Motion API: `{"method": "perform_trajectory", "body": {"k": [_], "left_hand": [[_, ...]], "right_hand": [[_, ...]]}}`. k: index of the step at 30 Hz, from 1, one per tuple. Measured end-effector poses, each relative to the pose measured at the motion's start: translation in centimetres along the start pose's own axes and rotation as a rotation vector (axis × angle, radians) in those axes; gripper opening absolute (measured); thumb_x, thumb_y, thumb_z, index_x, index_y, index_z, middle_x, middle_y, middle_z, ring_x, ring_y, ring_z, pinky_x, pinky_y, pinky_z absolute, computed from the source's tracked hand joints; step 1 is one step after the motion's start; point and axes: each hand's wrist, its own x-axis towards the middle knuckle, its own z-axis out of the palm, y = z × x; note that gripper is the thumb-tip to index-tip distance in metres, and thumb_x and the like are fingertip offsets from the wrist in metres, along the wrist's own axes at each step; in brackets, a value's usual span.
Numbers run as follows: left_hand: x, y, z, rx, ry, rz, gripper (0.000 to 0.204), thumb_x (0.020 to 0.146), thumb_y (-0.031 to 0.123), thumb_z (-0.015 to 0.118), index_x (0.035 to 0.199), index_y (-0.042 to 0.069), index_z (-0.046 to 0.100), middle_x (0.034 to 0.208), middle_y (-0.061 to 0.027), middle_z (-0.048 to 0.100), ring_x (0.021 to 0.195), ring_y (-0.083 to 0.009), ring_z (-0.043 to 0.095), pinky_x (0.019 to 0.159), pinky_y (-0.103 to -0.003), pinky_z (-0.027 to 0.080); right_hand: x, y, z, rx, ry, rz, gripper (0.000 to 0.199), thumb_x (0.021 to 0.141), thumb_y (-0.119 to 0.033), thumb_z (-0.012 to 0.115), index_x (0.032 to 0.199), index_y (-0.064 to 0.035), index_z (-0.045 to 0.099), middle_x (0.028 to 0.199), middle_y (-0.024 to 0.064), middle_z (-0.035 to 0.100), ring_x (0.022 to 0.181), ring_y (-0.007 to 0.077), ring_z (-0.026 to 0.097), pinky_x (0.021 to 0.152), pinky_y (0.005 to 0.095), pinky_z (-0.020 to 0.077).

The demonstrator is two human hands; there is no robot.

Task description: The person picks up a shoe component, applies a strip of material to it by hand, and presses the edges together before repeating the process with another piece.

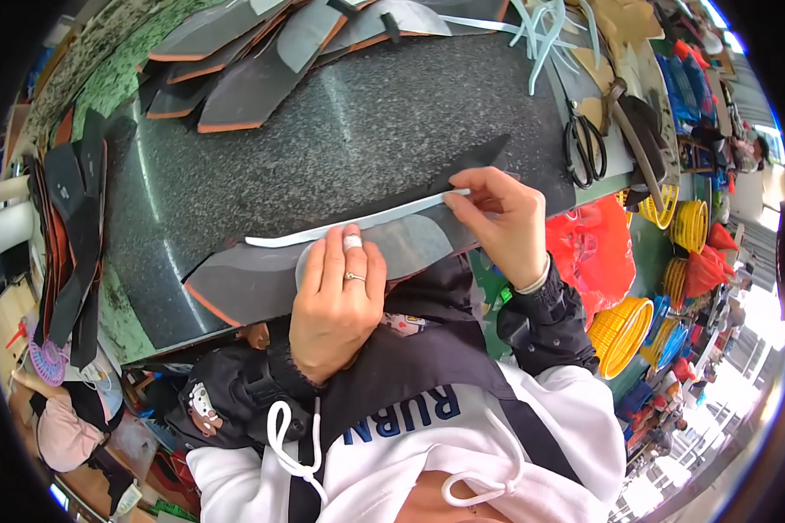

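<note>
A long dark grey cut piece [235, 288] with an orange edge lies along the near side of the table, and a paler grey rounded patch [419, 241] shows on it. A narrow white strip [279, 240] runs along its far edge. My left hand [338, 296] rests with fingers stretched flat on the piece, fingertips at the strip's middle; one finger has a white wrap and another a ring. With thumb and forefinger, my right hand [503, 222] pinches the strip's right end. Beyond the strip, a dark pointed part [480, 159] sticks out.
Similar cut pieces [244, 91] overlap along the table's far side; more [70, 227] are stacked at the left. Loose white strips [545, 39] and black-handled scissors [586, 150] lie at far right. Off the right edge are a red plastic bag [591, 253] and a yellow basket [620, 336].
</note>
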Motion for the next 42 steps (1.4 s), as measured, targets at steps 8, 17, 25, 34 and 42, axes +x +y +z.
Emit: {"method": "perform_trajectory", "body": {"k": [8,17,25,34,42], "left_hand": [[1.7,-0.6,-0.7,0.018,-0.039,0.084,0.047,0.078,0.009,0.06,0.124,-0.002,0.063,0.103,-0.012,0.06,0.099,-0.0288,0.06,0.09,-0.04,0.051],[6.8,-7.9,-7.3,-0.623,-0.107,-0.042,0.042,0.084,0.013,0.055,0.123,0.0,0.063,0.113,-0.0111,0.064,0.106,-0.0323,0.061,0.089,-0.043,0.05],[-4.1,-1.5,-0.1,0.11,0.013,0.051,0.047,0.083,0.021,0.06,0.125,-0.001,0.061,0.122,-0.0138,0.063,0.113,-0.0341,0.06,0.1,-0.045,0.045],[5.3,-5.4,0.6,-0.122,0.119,-0.218,0.066,0.062,0.031,0.087,0.116,0.005,0.059,0.114,-0.0097,0.061,0.108,-0.0258,0.058,0.092,-0.041,0.044],[6.0,-6.1,0.6,-0.651,-0.084,-0.42,0.065,0.064,0.021,0.086,0.122,0.007,0.061,0.109,-0.0104,0.066,0.096,-0.0335,0.062,0.08,-0.043,0.047]], "right_hand": [[3.2,0.7,-1.6,-0.323,-0.068,0.075,0.023,0.081,-0.005,0.077,0.096,0.0001,0.061,0.077,0.0001,0.065,0.071,0.0046,0.061,0.062,0.0199,0.0476],[0.2,-6.4,-1.5,0.08,-0.405,-0.636,0.036,0.081,-0.005,0.07,0.115,-0.0029,0.058,0.102,0.016,0.066,0.095,0.0293,0.066,0.084,0.0337,0.0522],[-3.5,-3.0,0.1,-0.03,-0.541,-0.576,0.033,0.083,-0.008,0.069,0.115,0.0004,0.062,0.122,0.0189,0.059,0.107,0.0361,0.06,0.094,0.0426,0.0499],[-4.7,0.5,1.6,-0.178,-0.244,-0.489,0.043,0.085,-0.001,0.062,0.127,0.003,0.057,0.121,0.0177,0.053,0.106,0.0354,0.057,0.093,0.0398,0.0488],[-4.3,-0.2,3.0,-0.383,-0.178,-0.408,0.045,0.085,0.002,0.06,0.129,0.0034,0.057,0.116,0.0183,0.048,0.101,0.0338,0.053,0.091,0.0382,0.047]]}}
